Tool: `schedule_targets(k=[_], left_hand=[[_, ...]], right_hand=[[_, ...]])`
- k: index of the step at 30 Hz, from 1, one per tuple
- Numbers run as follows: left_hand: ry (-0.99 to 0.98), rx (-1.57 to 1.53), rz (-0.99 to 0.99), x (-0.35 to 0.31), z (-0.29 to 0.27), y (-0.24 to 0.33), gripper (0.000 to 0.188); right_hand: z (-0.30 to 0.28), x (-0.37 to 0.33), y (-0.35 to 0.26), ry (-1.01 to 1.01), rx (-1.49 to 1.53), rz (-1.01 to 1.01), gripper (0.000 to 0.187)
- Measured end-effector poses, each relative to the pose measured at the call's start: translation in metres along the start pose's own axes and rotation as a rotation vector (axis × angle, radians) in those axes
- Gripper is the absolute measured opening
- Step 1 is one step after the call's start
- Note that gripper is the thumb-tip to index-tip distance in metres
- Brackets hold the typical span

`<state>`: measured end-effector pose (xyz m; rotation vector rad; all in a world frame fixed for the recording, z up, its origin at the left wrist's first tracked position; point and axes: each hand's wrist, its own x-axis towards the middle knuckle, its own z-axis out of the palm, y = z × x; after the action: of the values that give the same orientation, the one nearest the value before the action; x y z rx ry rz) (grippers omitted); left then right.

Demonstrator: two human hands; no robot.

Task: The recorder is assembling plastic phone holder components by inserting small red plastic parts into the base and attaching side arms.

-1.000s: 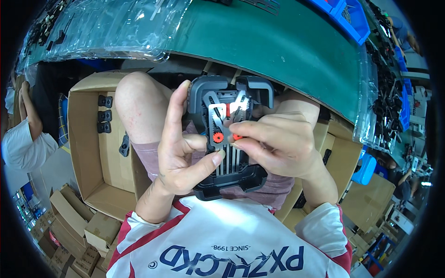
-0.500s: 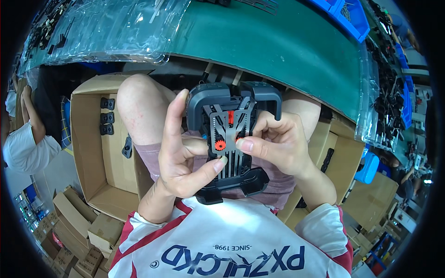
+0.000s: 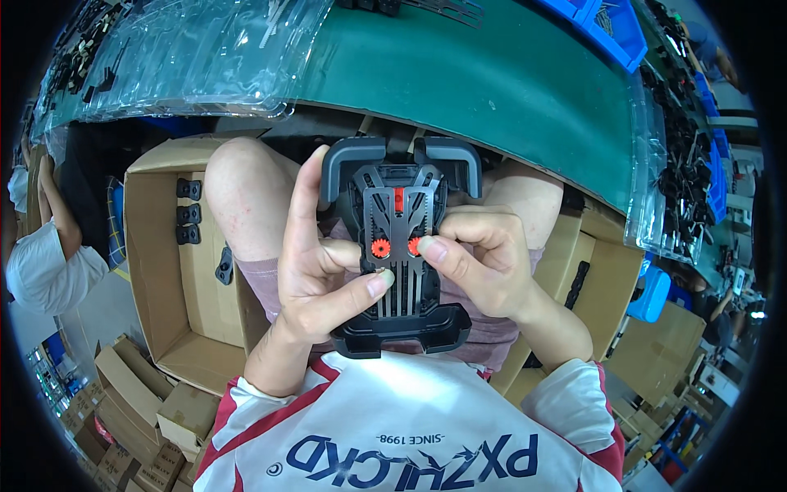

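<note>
Above my lap I hold a black phone holder (image 3: 399, 283) with its inner mechanism exposed. Two curved clamp arms spread at its top, and a tray-like foot (image 3: 402, 328) is at the bottom. On the metal plate sit a red slider (image 3: 399, 199), a left red gear (image 3: 381, 248) and a right red gear (image 3: 415, 246). My left hand (image 3: 316, 283) grips the holder's left side, thumb on the plate below the left gear, index finger stretched up beside the clamp arm. My right hand (image 3: 484, 258) is closed on the right side, its thumb at the right gear.
A green-topped table (image 3: 475, 90) lies ahead, with clear plastic trays (image 3: 197, 66) at its left and a blue bin (image 3: 602, 29) at the far right. Open cardboard boxes flank my legs; the left box (image 3: 197, 303) holds several black parts. Another person (image 3: 53, 254) sits at far left.
The phone holder has shifted slightly left and turned to lie straighter and flatter. The right red gear, partly covered by my thumb before, now shows more fully.
</note>
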<state>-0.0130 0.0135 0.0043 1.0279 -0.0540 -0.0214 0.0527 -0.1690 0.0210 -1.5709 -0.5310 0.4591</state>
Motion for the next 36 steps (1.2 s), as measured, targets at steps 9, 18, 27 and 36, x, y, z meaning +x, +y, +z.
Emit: schedule_targets(k=[9, 18, 27, 36], left_hand=[[-0.185, 0.372, 0.344, 0.006, -0.002, 0.006, 0.092], [-0.168, 0.508, 0.377, 0.019, 0.001, 0.0, 0.092], [0.001, 0.322, 0.28, 0.022, -0.013, 0.015, 0.096], [0.109, 0.082, 0.191, 0.022, -0.017, 0.015, 0.098]], right_hand=[[0.0, -0.002, 0.01, 0.051, 0.128, -0.231, 0.023], [-0.012, 0.012, -0.009, 0.095, -0.107, -0.115, 0.024], [-0.156, 0.083, -0.044, 0.649, -0.586, -0.249, 0.011], [-0.336, 0.195, 0.015, 0.91, -0.86, 0.481, 0.024]])
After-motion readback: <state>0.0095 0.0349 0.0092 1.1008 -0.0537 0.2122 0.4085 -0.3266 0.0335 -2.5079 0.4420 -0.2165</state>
